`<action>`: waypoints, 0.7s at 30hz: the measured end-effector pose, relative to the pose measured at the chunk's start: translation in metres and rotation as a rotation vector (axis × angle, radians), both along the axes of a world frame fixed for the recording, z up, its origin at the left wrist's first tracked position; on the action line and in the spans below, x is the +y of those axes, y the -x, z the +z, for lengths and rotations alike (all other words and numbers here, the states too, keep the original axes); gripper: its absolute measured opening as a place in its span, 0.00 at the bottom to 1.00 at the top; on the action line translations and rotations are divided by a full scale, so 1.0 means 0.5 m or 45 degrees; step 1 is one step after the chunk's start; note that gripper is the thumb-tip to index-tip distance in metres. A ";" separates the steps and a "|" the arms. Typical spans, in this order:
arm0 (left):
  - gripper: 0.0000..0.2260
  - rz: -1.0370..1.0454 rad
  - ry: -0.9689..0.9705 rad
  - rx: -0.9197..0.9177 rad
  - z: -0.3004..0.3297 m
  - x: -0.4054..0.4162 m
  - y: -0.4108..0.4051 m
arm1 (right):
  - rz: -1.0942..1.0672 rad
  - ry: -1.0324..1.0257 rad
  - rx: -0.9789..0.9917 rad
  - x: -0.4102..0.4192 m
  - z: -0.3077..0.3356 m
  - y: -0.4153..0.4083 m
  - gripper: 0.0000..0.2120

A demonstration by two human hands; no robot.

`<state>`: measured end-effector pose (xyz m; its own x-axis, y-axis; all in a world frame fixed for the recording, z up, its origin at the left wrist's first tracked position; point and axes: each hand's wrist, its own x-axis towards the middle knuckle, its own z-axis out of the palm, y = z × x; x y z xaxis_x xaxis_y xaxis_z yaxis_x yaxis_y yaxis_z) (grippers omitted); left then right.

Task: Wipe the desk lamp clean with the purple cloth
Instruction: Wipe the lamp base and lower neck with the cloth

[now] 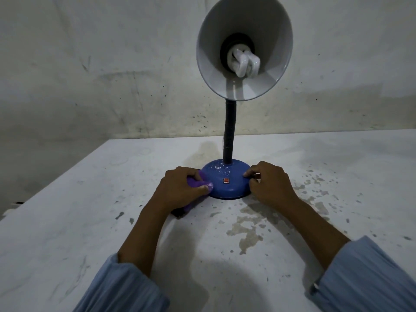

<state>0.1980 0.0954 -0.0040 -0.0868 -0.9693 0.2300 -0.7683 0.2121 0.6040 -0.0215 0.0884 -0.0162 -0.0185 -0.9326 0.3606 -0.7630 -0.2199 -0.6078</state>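
Note:
A desk lamp stands on the white table, with a round blue base (pixel 227 188), a dark flexible neck (pixel 229 131) and a grey shade (pixel 244 46) facing me, a spiral bulb inside it. White specks dot the top of the base, and a red switch sits on its front. My left hand (pixel 180 188) grips the bunched purple cloth (pixel 195 182) and presses it against the left side of the base. My right hand (pixel 267 183) rests on the right side of the base, its curled fingertips touching the blue surface.
The white table (pixel 90 221) is stained, with flaking patches to the right of the lamp and in front of it. A stained white wall (pixel 90 64) rises right behind the table's far edge. The table's left edge runs diagonally at the far left.

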 end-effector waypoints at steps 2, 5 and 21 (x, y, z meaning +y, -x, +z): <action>0.10 -0.134 -0.066 -0.014 0.008 0.007 -0.001 | -0.006 -0.006 -0.001 0.000 0.001 -0.001 0.08; 0.10 -0.177 -0.090 0.059 0.008 0.004 -0.004 | -0.013 -0.015 -0.001 -0.001 0.002 -0.002 0.08; 0.25 -0.398 0.017 1.064 0.035 0.023 0.038 | 0.401 -0.088 -1.019 0.032 0.056 -0.037 0.10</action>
<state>0.1790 0.1066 0.0134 -0.1458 -0.9262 0.3478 0.0164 0.3492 0.9369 -0.0027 0.1044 0.0117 0.0206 -0.9563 0.2918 -0.0095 -0.2920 -0.9564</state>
